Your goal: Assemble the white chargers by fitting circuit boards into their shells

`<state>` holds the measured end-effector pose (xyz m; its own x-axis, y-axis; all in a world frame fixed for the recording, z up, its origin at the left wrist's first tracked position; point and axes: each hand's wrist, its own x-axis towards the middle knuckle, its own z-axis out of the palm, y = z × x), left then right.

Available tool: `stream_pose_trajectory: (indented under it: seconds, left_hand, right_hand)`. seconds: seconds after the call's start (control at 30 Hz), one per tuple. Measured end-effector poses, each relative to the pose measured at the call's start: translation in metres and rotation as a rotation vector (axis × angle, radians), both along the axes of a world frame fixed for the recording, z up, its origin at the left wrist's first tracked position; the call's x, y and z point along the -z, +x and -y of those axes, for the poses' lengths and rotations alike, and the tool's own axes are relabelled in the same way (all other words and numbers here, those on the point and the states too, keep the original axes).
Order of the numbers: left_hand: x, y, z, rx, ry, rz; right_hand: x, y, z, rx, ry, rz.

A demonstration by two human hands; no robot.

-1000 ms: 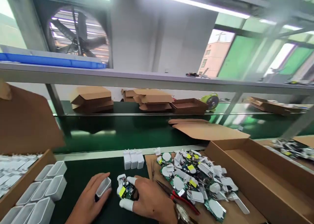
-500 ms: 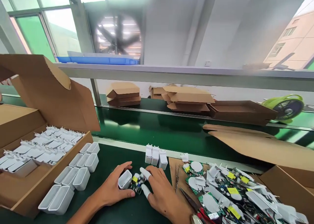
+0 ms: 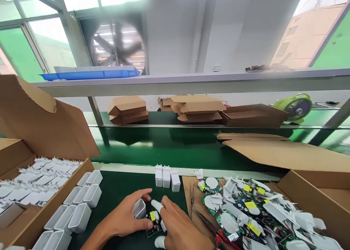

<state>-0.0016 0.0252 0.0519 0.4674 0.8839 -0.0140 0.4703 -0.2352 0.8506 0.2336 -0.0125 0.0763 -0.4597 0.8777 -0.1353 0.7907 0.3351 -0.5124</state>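
My left hand [image 3: 124, 215] is closed around a small white plastic case [image 3: 139, 209], thumb at the front and fingers behind. Just right of it, a small circuit board [image 3: 153, 226] with a yellow-wrapped part sits low over the dark green mat [image 3: 120, 182]. My right hand [image 3: 177, 226], with white finger covers on several fingertips, grips the board from the right side. Fingers hide part of both pieces. Behind the hands stand three white plug adapters [image 3: 166, 177] in a row.
Open white cases [image 3: 79, 218] line up beside a carton [image 3: 49, 210] of white parts at left. At right lie tweezers [image 3: 192, 202], red-handled pliers [image 3: 209, 224] and a heap of circuit boards [image 3: 251, 210]. A green conveyor belt [image 3: 164, 144] runs behind.
The view has swung right, so the scene sits further left. The circuit board has turned and shows more of its face, and my right hand's fingers have shifted lower around it.
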Motion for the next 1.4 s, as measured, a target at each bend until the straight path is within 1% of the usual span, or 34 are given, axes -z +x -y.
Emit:
stream_pose_trajectory:
  seconds: [0.07,0.13,0.23,0.33,0.4,0.47,0.57,0.6,0.67,0.77,0.83,0.87,0.93,1.0,1.03,1.07,1.13,1.2,1.27,1.33,1.4]
  left_hand:
    - [-0.009,0.008,-0.006,-0.052,0.067,-0.004]
    - [-0.016,0.023,-0.013,-0.122,0.149,-0.039]
    - [-0.022,0.049,-0.024,-0.199,0.23,-0.171]
    - [-0.024,0.07,-0.036,-0.211,0.225,-0.253]
    - [-0.024,0.078,-0.042,-0.197,0.22,-0.261]
    - [-0.025,0.081,-0.042,-0.188,0.224,-0.27]
    - [-0.025,0.081,-0.028,-0.191,0.266,-0.294]
    - [-0.024,0.081,-0.019,-0.181,0.315,-0.292]
    - [-0.02,0.077,0.004,-0.149,0.465,-0.254]
    - [-0.011,0.067,0.04,-0.138,0.688,-0.165]
    - [-0.004,0.054,0.056,-0.181,0.762,-0.15]
    - [0.0,0.046,0.06,-0.213,0.769,-0.159]
    - [0.009,0.028,0.063,-0.305,0.731,-0.201]
    - [0.018,0.012,0.061,-0.395,0.638,-0.241]
    - [0.022,0.005,0.059,-0.419,0.575,-0.25]
    - [0.025,0.0,0.058,-0.418,0.499,-0.253]
    - [0.027,-0.005,0.055,-0.365,0.315,-0.245]
    - [0.023,-0.003,0.051,-0.301,0.145,-0.217]
    - [0.015,0.002,0.044,-0.256,0.057,-0.177]
    - [0.006,0.005,0.033,-0.2,0.053,-0.142]
    - [0.0,0.005,0.023,-0.129,0.072,-0.118]
  right_hand:
    - [0.003,0.0,0.001,-0.023,0.038,0.002]
    - [0.005,0.002,-0.001,-0.101,0.051,-0.028]
    - [0.007,0.005,-0.006,-0.193,0.052,-0.097]
    - [0.011,0.008,-0.009,-0.181,0.07,-0.137]
    - [0.016,0.01,-0.009,-0.184,0.088,-0.152]
    - [0.022,0.011,-0.008,-0.201,0.112,-0.172]
    - [0.031,0.013,-0.007,-0.212,0.146,-0.188]
    - [0.033,0.014,-0.007,-0.203,0.156,-0.19]
    - [0.033,0.014,-0.007,-0.191,0.195,-0.194]
    - [0.026,0.014,-0.008,-0.179,0.276,-0.178]
    - [0.018,0.015,-0.009,-0.156,0.289,-0.149]
    - [0.016,0.017,-0.009,-0.142,0.286,-0.139]
    - [0.012,0.019,-0.01,-0.133,0.289,-0.137]
    - [0.01,0.02,-0.011,-0.128,0.304,-0.151]
    - [0.01,0.02,-0.012,-0.124,0.311,-0.162]
    - [0.01,0.02,-0.013,-0.118,0.321,-0.176]
    - [0.009,0.019,-0.014,-0.098,0.346,-0.209]
    - [0.008,0.018,-0.016,-0.077,0.37,-0.247]
    - [0.008,0.019,-0.017,-0.059,0.396,-0.283]
    - [0.009,0.021,-0.019,-0.049,0.423,-0.327]
    - [0.012,0.023,-0.02,-0.029,0.44,-0.382]
